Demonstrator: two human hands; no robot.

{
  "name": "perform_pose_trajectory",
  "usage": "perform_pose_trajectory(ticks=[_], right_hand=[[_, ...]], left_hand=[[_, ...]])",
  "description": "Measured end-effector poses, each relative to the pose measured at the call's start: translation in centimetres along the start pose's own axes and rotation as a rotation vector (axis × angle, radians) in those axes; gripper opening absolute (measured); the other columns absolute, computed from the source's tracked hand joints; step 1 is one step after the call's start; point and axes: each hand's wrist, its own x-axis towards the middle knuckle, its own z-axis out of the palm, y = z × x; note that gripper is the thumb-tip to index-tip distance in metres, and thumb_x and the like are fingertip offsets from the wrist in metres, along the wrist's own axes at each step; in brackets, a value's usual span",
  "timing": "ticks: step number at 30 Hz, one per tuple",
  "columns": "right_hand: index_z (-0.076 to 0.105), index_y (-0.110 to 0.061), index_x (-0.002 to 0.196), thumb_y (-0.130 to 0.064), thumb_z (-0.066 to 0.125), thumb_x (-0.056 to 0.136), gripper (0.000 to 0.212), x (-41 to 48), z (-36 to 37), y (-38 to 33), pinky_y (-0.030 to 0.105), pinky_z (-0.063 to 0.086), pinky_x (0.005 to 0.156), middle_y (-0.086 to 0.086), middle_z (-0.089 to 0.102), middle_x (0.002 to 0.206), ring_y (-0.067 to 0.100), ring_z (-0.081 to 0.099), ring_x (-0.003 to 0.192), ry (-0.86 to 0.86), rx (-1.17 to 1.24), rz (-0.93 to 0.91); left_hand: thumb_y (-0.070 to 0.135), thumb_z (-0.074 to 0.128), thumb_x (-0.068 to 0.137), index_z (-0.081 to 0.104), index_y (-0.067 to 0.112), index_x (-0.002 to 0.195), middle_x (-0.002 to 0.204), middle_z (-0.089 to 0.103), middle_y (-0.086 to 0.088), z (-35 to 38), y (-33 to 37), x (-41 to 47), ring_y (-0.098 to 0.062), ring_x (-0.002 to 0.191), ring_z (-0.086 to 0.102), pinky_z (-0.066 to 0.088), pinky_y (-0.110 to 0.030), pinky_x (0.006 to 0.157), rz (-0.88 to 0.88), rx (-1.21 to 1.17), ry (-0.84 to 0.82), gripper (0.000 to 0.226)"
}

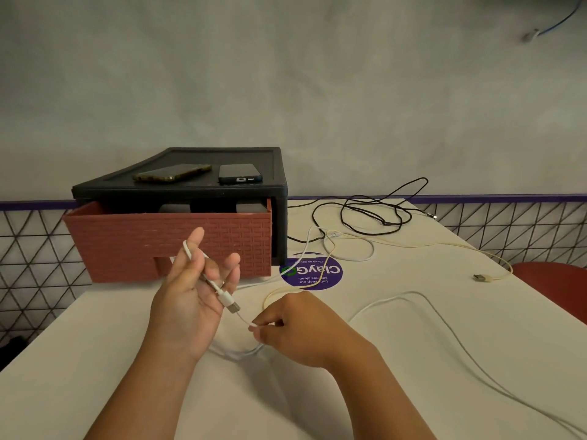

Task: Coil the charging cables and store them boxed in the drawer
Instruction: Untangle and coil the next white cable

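Note:
My left hand [190, 296] is raised palm-up in front of the drawer, and a white charging cable [444, 331] loops over its index finger, the USB plug [231, 304] lying at the palm's edge under the thumb. My right hand [295, 328] pinches the same cable just past the plug; the rest trails right across the table. A cream cable [413, 246] and a black cable [374, 214] lie loose farther back. The red-brown drawer [178, 242] of the black drawer unit [279, 217] stands pulled open.
Two phones [173, 173] [239, 173] lie on top of the drawer unit. A purple round sticker [311, 274] marks the white table [95, 360]. A red chair [552, 284] stands at the right edge. A wire mesh fence [31, 249] runs behind the table.

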Motion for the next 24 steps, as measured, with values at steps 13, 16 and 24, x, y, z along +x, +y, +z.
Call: perform_pose_trajectory(ticks=[13, 16, 24], right_hand=[[0.073, -0.021, 0.100, -0.028, 0.057, 0.088, 0.021, -0.2, 0.2, -0.6, 0.027, 0.045, 0.068, 0.002, 0.070, 0.091, 0.015, 0.056, 0.077, -0.027, 0.054, -0.028], [0.075, -0.020, 0.095, -0.027, 0.061, 0.086, 0.018, -0.3, 0.0, -0.7, 0.033, 0.050, 0.074, 0.004, 0.071, 0.086, 0.017, 0.061, 0.078, -0.005, 0.149, -0.031], [0.065, -0.023, 0.059, -0.018, 0.068, 0.080, 0.022, -0.4, -0.7, -0.6, 0.027, 0.044, 0.061, -0.011, 0.061, 0.059, 0.002, 0.049, 0.054, 0.155, 0.346, -0.060]], left_hand=[[0.012, 0.035, 0.099, 0.038, 0.033, 0.135, 0.090, 0.074, 0.003, 0.2, -0.7, 0.0, -0.009, 0.087, 0.070, 0.048, -0.027, 0.082, 0.008, 0.217, -0.058, 0.042], [0.010, 0.038, 0.098, 0.044, 0.037, 0.126, 0.089, 0.074, 0.007, 0.2, -1.3, -0.4, -0.006, 0.084, 0.070, 0.050, -0.015, 0.072, 0.073, 0.423, -0.093, 0.039], [0.012, 0.041, 0.097, 0.054, 0.038, 0.114, 0.076, 0.073, 0.010, 0.4, -1.7, -1.0, -0.004, 0.064, 0.067, 0.047, -0.018, 0.050, 0.071, 0.728, -0.237, 0.033]])
